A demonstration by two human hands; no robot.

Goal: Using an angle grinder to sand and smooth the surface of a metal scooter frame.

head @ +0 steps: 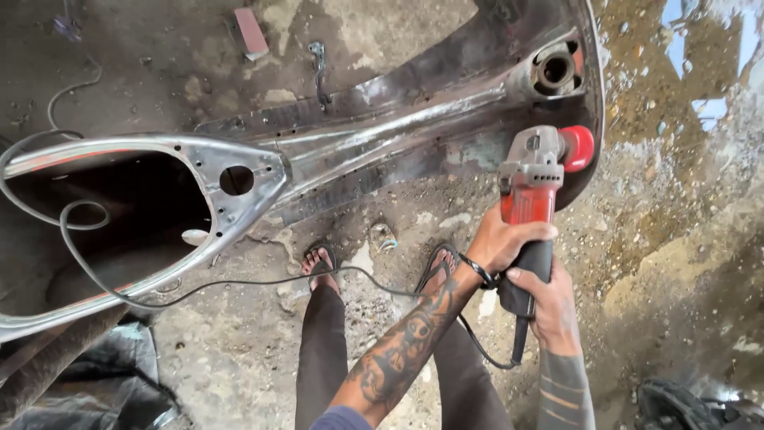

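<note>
I hold a red and grey angle grinder point(535, 185) with both hands. My left hand point(500, 241) wraps the red body just below the grey head. My right hand point(547, 301) grips the black rear handle lower down. The grinder's red side knob and head rest against the right edge of a bare metal scooter frame point(382, 135). The frame lies across the ground, with a round hole point(236, 180) at its left part and a tube opening point(555, 70) at the upper right. The grinder's black cable point(239, 282) runs left from the handle.
My sandalled feet point(321, 264) stand on rough dirt and concrete below the frame. A reddish block point(250, 32) and a small metal bracket point(320, 72) lie beyond it. Black plastic sheeting point(103, 382) sits at lower left, a dark object point(676, 404) at lower right, a puddle point(700, 48) at upper right.
</note>
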